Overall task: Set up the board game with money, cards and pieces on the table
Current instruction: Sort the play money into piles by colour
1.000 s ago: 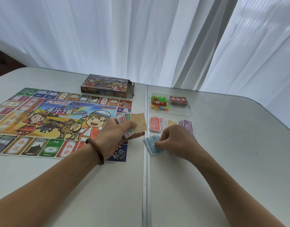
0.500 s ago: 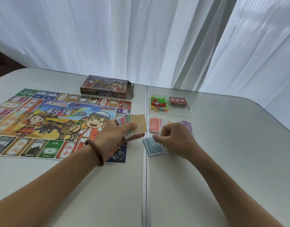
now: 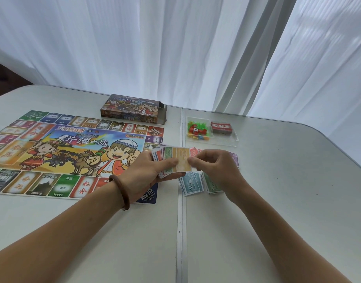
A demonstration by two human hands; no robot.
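- White folding table [image 3: 277, 201], seam down the middle, white curtains [image 3: 175, 48] behind.
- Fanned stack of mixed-colour paper money [image 3: 167, 158] sat in the left hand [image 3: 147, 172], fingers curled under it and thumb pressed on top, just above the table at the board's right edge.
- Right hand [image 3: 214, 168] pinched the top orange bill [image 3: 182, 162] of that stack between thumb and forefinger.
- Sorted piles lay under and around the hands: blue bill pile [image 3: 190, 183] and green bill pile [image 3: 211, 184] side by side in front; red bill pile [image 3: 193, 153] and purple bill pile [image 3: 234, 159] behind, partly hidden.
- Colourful printed game board [image 3: 73, 152] lay unfolded on the table's left half.
- Clear plastic tray [image 3: 226, 139] behind the piles held small coloured plastic pieces [image 3: 197, 130] and a red card deck [image 3: 221, 127] in separate compartments.
- Opened cardboard game box [image 3: 132, 108] lay behind the board.
- Progress, as judged: board done and money sorting partway, with a good stack left in hand. Cards and pieces were not yet laid out.
- Versus a second earlier: the right hand had been down on the blue pile. It had since come up to take the orange bill, uncovering the green pile. The left hand had barely moved.
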